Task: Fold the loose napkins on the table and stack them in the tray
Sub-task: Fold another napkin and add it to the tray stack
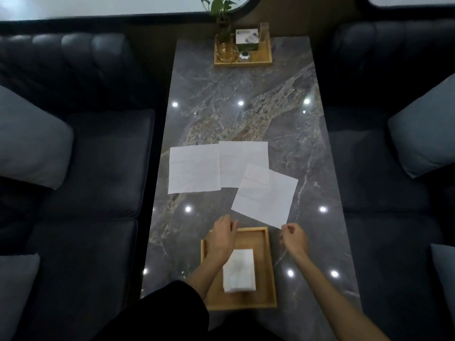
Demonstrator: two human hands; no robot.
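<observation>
Three flat white napkins lie on the grey marble table: a left napkin, a middle napkin and a tilted napkin overlapping the middle one. Nearer me sits a wooden tray holding a folded white napkin stack. My left hand hovers over the tray's far left corner, fingers stretched forward and holding nothing. My right hand is just right of the tray, its curled fingertips pinching the near corner of the tilted napkin.
At the table's far end a second wooden tray carries a plant in a glass vase, a small box and a bottle. Dark sofas with grey cushions flank the table on both sides.
</observation>
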